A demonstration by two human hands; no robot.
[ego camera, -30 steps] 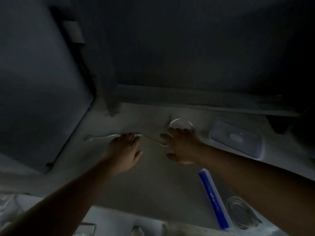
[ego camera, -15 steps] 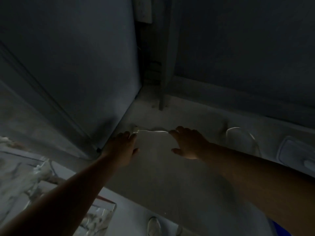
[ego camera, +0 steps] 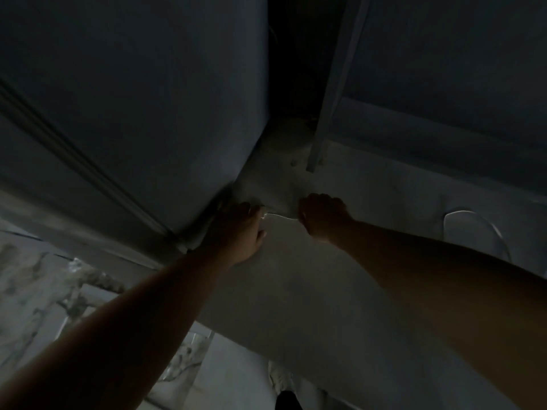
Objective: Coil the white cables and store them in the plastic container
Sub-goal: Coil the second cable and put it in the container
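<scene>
Head view, dim: a short stretch of white cable (ego camera: 279,217) runs over the counter (ego camera: 296,276) between both hands. The right hand (ego camera: 324,217) has its fingers curled round it. The left hand (ego camera: 239,232) meets its other end; I cannot tell whether those fingers pinch it. A second loop (ego camera: 461,212) lies well to the right.

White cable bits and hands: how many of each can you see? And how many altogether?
Hands: 2, the left hand and the right hand.
White cable parts: 2, the white cable stretch between the hands and the white cable loop off to the right. It is too dark to tell if they join.
Total: 4.
</scene>
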